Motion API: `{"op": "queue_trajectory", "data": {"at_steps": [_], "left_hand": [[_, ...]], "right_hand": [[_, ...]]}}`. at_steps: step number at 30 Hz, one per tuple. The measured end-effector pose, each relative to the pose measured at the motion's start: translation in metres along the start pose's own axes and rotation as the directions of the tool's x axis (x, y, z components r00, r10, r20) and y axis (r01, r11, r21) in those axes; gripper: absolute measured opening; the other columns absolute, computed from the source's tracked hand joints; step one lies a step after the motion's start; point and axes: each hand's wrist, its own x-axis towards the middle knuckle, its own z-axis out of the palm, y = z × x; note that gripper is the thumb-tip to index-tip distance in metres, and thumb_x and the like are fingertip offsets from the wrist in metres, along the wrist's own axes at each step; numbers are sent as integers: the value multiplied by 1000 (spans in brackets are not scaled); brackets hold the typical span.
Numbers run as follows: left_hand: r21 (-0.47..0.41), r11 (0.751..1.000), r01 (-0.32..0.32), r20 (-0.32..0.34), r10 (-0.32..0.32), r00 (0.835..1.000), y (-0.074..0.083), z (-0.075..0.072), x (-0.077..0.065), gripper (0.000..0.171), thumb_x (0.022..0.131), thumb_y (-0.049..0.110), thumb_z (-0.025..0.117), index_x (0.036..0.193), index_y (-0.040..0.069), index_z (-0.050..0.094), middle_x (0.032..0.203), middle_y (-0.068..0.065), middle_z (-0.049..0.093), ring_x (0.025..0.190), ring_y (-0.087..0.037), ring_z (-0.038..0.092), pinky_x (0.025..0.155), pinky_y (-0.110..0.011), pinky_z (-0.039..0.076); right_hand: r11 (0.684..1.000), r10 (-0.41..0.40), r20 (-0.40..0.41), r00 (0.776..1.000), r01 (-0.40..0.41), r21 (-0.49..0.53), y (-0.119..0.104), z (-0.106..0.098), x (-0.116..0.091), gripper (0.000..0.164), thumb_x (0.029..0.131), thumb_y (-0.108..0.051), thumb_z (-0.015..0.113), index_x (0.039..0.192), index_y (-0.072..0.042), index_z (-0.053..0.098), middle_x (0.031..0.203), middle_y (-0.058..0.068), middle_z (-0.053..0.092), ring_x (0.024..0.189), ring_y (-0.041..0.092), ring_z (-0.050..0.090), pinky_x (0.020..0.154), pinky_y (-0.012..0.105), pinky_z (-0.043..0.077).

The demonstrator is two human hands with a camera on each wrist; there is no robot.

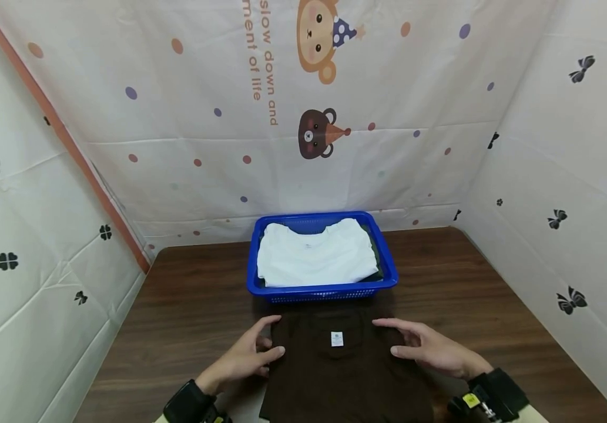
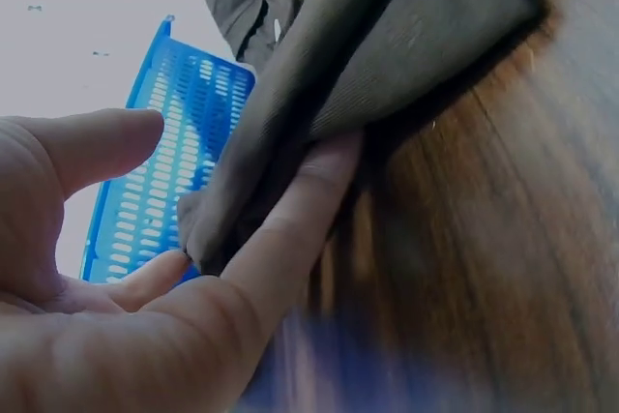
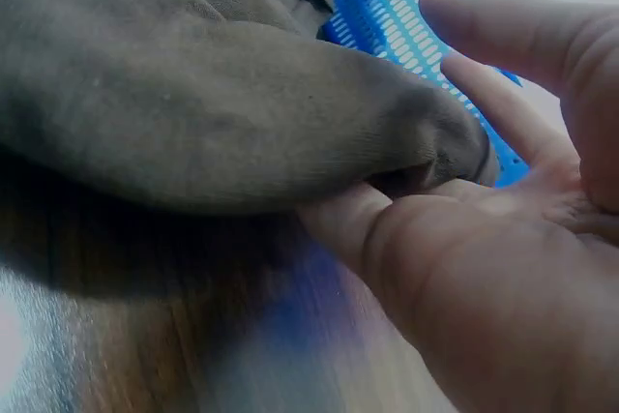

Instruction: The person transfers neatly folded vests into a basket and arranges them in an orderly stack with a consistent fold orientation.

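A folded dark brown T-shirt (image 1: 329, 376) lies on the table with its collar and white neck label (image 1: 337, 339) toward the basket. At its left side edge my left hand (image 1: 245, 352) has the thumb spread apart from the fingers. The left wrist view shows a finger (image 2: 300, 200) reaching under the folded cloth (image 2: 387, 74). My right hand (image 1: 435, 346) is at the opposite edge, index finger extended near the shoulder. In the right wrist view, fingers tuck beneath the cloth (image 3: 242, 123) while the thumb (image 3: 503, 31) stays off it. The shirt's near end is out of view.
Just beyond the shirt stands a blue plastic basket (image 1: 329, 292) holding a folded white T-shirt (image 1: 314, 258) over darker cloth. The wooden table (image 1: 192, 294) meets printed white sheets (image 1: 229, 194) at the back and on both sides.
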Motion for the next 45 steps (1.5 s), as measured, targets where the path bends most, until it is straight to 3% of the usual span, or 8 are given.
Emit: {"op": "queue_trajectory", "data": {"at_steps": [4, 7, 14, 21, 26, 30, 37, 45], "left_hand": [[-14, 1000, -22, 15, 22, 1000, -2, 2, 3, 76, 102, 21, 68, 162, 12, 24, 117, -21, 61, 88, -27, 69, 71, -39, 56], [-52, 998, -33, 31, 35, 999, -4, 2, 5, 75, 103, 19, 65, 163, 13, 21, 126, -26, 59, 94, -29, 70, 77, -41, 57], [-20, 998, -65, 57, 66, 996, -4, 6, 9, 75, 104, 22, 64, 165, 25, 20, 159, -43, 14, 120, -43, 56, 65, -36, 50], [-3, 994, -112, 151, 111, 982, -4, 9, 11, 75, 106, 17, 60, 165, 33, 18, 158, -26, 34, 97, -29, 59, 65, -29, 47], [50, 976, -214, 256, 195, 947, -4, 11, 14, 63, 107, 14, 57, 163, 18, 30, 162, -16, 35, 142, -34, 42, 105, -38, 44], [100, 966, -239, 304, 199, 932, -3, 13, 16, 53, 107, 17, 57, 158, 15, 42, 159, -11, 43, 143, -35, 41, 109, -39, 42], [85, 974, -210, 323, 173, 930, -4, 11, 17, 50, 107, 17, 57, 155, 13, 47, 154, -16, 48, 138, -34, 48, 105, -35, 46], [8, 988, -156, 256, 149, 955, -13, 7, 17, 53, 105, 13, 60, 155, 9, 45, 145, -21, 53, 123, -32, 60, 93, -31, 53]], "right_hand": [[999, 9, 80, 997, -6, -37, 1, 2, 1, 54, 108, -12, 52, 160, -18, 38, 164, 13, 33, 141, 1, 37, 106, 20, 37], [999, 20, 115, 993, -15, -50, 1, 2, 1, 54, 108, -14, 51, 160, -22, 37, 164, 10, 33, 145, 8, 33, 109, 26, 36], [998, 24, 97, 995, -19, -52, 0, 0, 2, 60, 108, -13, 52, 162, -25, 31, 168, 10, 23, 151, 37, 16, 113, 49, 30], [1000, 8, 127, 992, -11, 17, 0, 2, 8, 64, 107, -11, 53, 164, -22, 26, 170, 12, 17, 153, 40, 13, 112, 42, 35], [999, 0, 130, 992, 4, -33, -2, 5, 13, 61, 108, -14, 54, 163, -23, 30, 167, 8, 27, 151, 29, 24, 110, 33, 37], [998, -3, 124, 992, 11, -66, -4, 8, 15, 57, 108, -16, 54, 161, -22, 35, 165, 6, 34, 147, 17, 35, 109, 28, 37], [995, -22, 120, 993, 33, -99, -6, 10, 20, 53, 108, -17, 55, 159, -19, 41, 162, 8, 39, 146, 20, 36, 108, 29, 37], [993, 5, 87, 996, 5, -115, -6, 10, 20, 50, 108, -20, 55, 157, -19, 44, 161, 12, 40, 148, 40, 30, 106, 29, 40]]}}
